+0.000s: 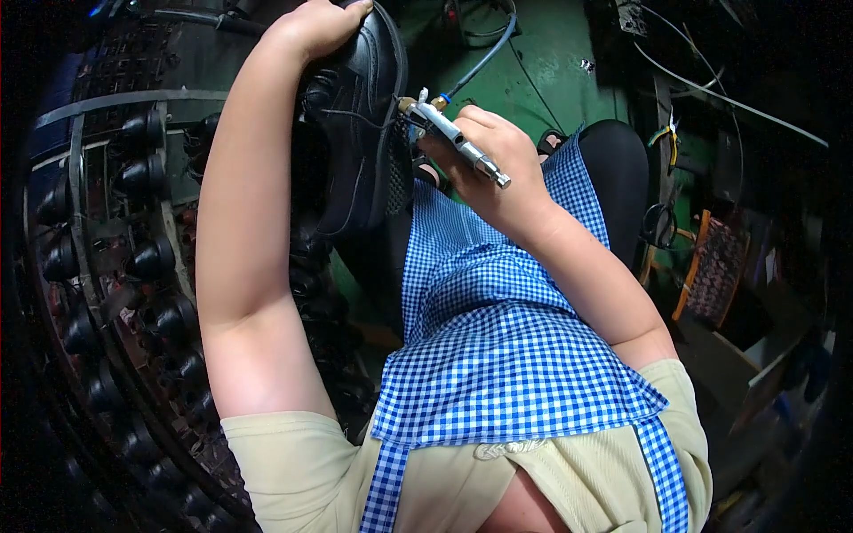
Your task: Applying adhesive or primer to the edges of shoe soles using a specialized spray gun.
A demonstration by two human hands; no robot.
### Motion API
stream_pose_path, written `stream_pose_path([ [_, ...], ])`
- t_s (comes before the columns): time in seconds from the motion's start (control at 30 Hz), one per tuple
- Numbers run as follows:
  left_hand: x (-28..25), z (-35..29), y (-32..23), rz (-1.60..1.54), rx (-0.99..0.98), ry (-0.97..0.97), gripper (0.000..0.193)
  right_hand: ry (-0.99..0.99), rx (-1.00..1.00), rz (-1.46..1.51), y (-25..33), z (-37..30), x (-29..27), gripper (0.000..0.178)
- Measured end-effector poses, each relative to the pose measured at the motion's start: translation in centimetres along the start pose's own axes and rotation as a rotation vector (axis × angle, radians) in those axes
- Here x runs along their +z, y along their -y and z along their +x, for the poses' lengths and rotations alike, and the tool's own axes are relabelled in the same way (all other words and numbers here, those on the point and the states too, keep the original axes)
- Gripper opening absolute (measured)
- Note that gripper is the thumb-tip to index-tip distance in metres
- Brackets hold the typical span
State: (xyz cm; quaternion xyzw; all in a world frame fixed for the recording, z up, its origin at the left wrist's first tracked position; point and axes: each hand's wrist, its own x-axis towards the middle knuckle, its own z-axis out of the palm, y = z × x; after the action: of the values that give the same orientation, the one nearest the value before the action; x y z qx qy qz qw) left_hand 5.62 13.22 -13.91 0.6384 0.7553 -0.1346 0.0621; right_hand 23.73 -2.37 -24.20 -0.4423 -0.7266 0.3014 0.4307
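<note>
At the upper middle, my left hand point(322, 27) grips a black lace-up shoe point(354, 169) by its upper end. The shoe hangs on its side, with its sole edge toward the right. My right hand point(508, 160) is wrapped round a small silver spray gun point(455, 135) with brass fittings. Its brass nozzle points left, close against the sole edge; whether it touches, I cannot tell. A grey-blue air hose point(489, 59) runs from the gun up and away. Part of my right hand's fingers is hidden behind the gun.
Metal racks point(80, 191) with rows of black shoes point(142, 175) fill the left side. Below lies a green floor point(542, 67). To the right hang yellow-handled pliers point(673, 160), above a wood-framed seat or panel point(715, 269). A blue checked apron point(506, 373) covers my lap.
</note>
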Motion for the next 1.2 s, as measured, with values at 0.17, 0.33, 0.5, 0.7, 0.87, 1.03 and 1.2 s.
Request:
stream_pose_path([
  [0.17,1.6,2.2,0.5,-0.008,-0.019,0.075,0.085,-0.017,0.001,0.097,0.0,-0.1,0.9,0.017],
  [0.33,9.9,12.5,15.5,-0.108,-0.002,0.052,0.085,0.06,-0.034,0.171,1.6,-0.4,2.7,0.018],
  [0.5,6.5,9.0,6.8,-0.102,-0.033,0.147,0.087,0.058,0.021,0.115,0.5,-1.3,1.7,0.017],
  [0.7,3.8,2.6,6.2,-0.379,0.013,0.027,0.071,-0.059,0.099,-0.006,-3.9,0.1,-1.7,0.016],
  [0.87,2.7,-10.6,7.8,-0.884,0.301,-0.39,0.028,0.009,0.289,0.075,-7.3,-1.2,-1.6,0.017],
  [1.03,4.3,-20.2,8.6,-0.387,0.531,-0.353,0.027,0.161,0.28,0.038,-8.2,-1.6,2.0,0.026],
  [1.2,5.0,-20.1,8.5,-0.239,0.582,-0.244,0.024,0.191,0.182,0.033,-8.3,-1.8,5.6,0.027],
])
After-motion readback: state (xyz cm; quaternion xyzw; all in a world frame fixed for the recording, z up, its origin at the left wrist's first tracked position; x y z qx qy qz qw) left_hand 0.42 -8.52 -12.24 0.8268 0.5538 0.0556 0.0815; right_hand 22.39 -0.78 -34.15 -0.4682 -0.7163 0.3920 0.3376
